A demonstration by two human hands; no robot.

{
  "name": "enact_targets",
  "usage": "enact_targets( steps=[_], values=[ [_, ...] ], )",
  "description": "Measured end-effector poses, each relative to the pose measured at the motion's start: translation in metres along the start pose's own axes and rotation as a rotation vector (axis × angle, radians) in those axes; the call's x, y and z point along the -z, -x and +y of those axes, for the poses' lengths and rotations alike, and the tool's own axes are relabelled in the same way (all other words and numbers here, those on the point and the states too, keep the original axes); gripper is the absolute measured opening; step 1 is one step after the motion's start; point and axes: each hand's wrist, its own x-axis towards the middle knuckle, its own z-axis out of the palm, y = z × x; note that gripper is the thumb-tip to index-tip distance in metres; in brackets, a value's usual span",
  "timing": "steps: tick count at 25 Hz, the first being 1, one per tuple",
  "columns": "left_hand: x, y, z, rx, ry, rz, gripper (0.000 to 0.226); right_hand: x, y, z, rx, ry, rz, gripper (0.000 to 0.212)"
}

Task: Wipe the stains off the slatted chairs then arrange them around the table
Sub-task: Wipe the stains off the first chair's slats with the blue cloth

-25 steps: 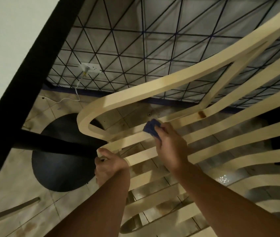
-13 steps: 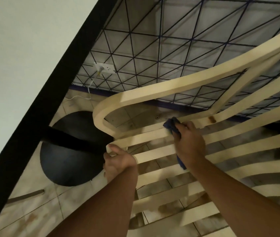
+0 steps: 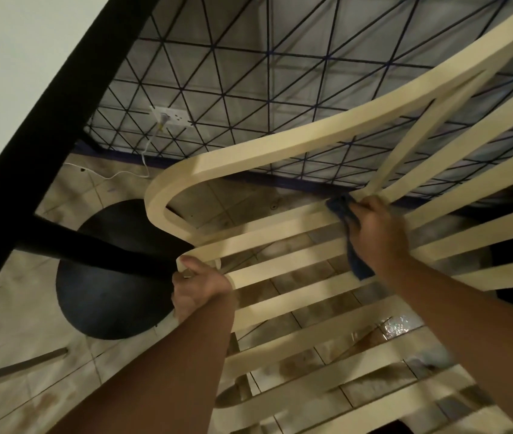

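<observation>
A cream slatted chair (image 3: pixel 280 142) fills the middle and right of the head view, its curved frame bending round at the left. My left hand (image 3: pixel 200 285) grips the rounded left end of a seat slat. My right hand (image 3: pixel 377 236) holds a blue cloth (image 3: pixel 347 233) and presses it on the upper slats where a diagonal strut meets them. The cloth's lower end hangs below my palm. A white table (image 3: pixel 14 57) with a black edge crosses the upper left.
The table's black round base (image 3: pixel 105 296) and black post stand on the stained tile floor left of the chair. A wall with a blue triangle pattern, a white socket (image 3: pixel 170 115) and a trailing cable lies behind. A grey curved bar lies at bottom left.
My right hand has slid the cloth to the right along the slat, over the brown stain by the strut. My left hand keeps its hold on the slat end.
</observation>
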Motion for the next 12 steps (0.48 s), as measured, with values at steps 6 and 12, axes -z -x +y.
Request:
enact_targets(
  steps=[6,12],
  values=[
    [-0.005,0.002,0.0,-0.049,0.02,0.103,0.074,0.008,-0.013,0.016,-0.177,0.198,-0.039,0.03],
    [-0.01,0.006,0.002,-0.128,0.113,0.209,0.087,0.003,0.003,-0.039,0.108,-0.205,-0.144,0.025]
  ],
)
